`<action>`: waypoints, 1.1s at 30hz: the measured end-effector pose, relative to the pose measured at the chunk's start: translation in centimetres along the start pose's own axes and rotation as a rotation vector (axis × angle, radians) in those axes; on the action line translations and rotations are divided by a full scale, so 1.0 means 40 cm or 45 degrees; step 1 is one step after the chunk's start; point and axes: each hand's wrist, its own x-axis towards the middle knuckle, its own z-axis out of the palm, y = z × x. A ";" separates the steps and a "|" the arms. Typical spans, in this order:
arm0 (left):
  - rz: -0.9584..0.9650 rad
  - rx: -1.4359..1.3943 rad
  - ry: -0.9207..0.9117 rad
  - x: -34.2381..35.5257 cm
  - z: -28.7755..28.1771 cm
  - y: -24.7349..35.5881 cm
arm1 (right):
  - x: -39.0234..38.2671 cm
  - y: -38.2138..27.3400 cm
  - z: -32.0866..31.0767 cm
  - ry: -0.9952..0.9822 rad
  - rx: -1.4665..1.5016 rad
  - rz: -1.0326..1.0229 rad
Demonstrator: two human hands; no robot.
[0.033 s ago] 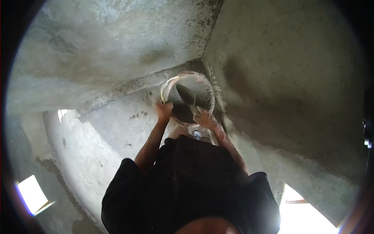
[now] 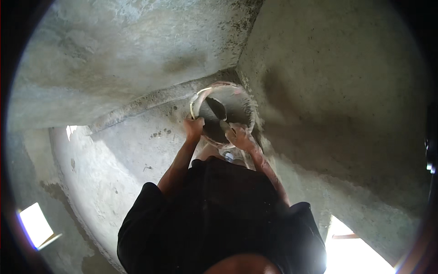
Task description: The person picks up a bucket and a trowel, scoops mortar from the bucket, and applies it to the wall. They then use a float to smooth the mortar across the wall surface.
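Below me sits a round bucket (image 2: 249,106) with a pale, mortar-crusted rim. It looks to contain dark grey wet mortar (image 2: 214,130). My left hand (image 2: 195,126) is closed on the near left part of the rim, the thumb lying over the inside. A trowel (image 2: 213,108) is in my right hand (image 2: 242,137), whose fingers wrap round its handle at the near right side of the bucket. The trowel's dark blade reaches over the inside of the bucket, pointing away and to the left. Whether the blade touches the mortar I cannot tell.
A rough grey wall (image 2: 127,55) rises ahead and another wall (image 2: 337,91) on the right; they meet in a corner just beyond the bucket. The grey floor (image 2: 137,141) has dark spots left of the bucket. Bright openings show at lower left and lower right.
The trowel blade has turned and shifted slightly within the bucket. Bucket and right hand sit a little further right in the picture; my left hand keeps its hold on the rim.
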 end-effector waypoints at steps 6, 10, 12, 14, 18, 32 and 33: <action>-0.196 -0.396 0.249 0.012 -0.034 -0.118 | -0.085 0.086 -0.029 0.557 0.757 0.256; -0.090 -0.254 0.305 0.023 -0.011 -0.186 | -0.333 0.636 0.229 0.281 1.180 1.038; -0.297 -0.419 0.260 0.037 0.045 -0.158 | -0.513 0.882 0.275 0.111 0.835 1.406; -0.261 -0.636 0.379 0.104 0.005 -0.296 | -0.572 0.867 0.396 -0.541 0.417 1.661; -0.435 -0.795 0.414 0.239 0.082 -0.540 | -0.711 0.912 0.473 -0.639 0.034 0.866; -0.754 -0.852 0.330 0.707 0.281 -0.886 | -0.433 1.228 0.780 -0.552 -0.191 1.489; -0.684 -0.779 0.328 0.731 0.207 -0.916 | -0.337 1.212 0.836 -0.697 0.020 1.629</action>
